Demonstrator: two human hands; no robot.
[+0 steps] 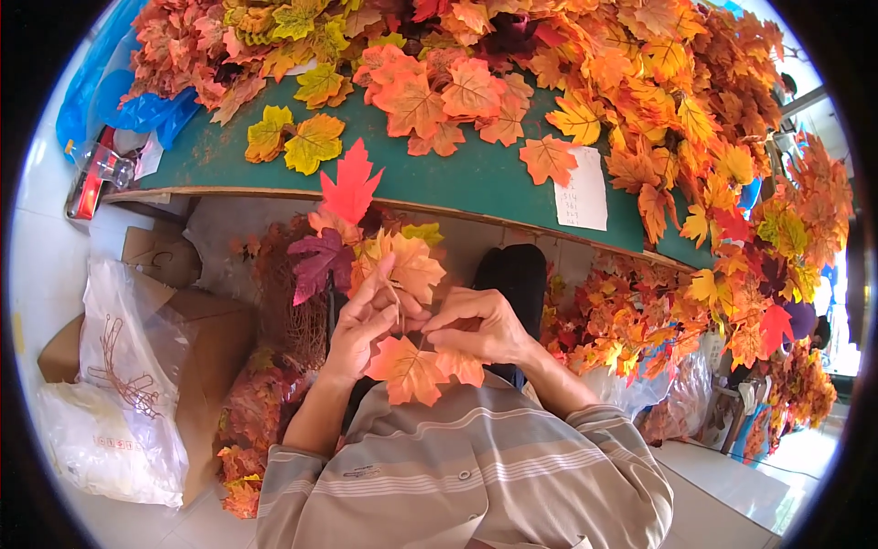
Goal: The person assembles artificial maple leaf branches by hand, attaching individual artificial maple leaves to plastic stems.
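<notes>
My left hand is closed around the thin stem of an artificial maple leaf spray, held above my lap. Red, purple, yellow and pale orange leaves fan out beyond the fingers. Close beside it, my right hand is pinched, its fingertips near the same stem and just above a hanging pair of orange leaves. That pair appears to belong to the spray, though the fingers hide the join. What exactly sits between the right fingertips is too small to make out.
In front stands a green-topped table heaped with orange, red and yellow artificial leaves. A handwritten paper slip hangs at its edge. To the left are a cardboard box and a white plastic bag; more leaf bundles hang at the right.
</notes>
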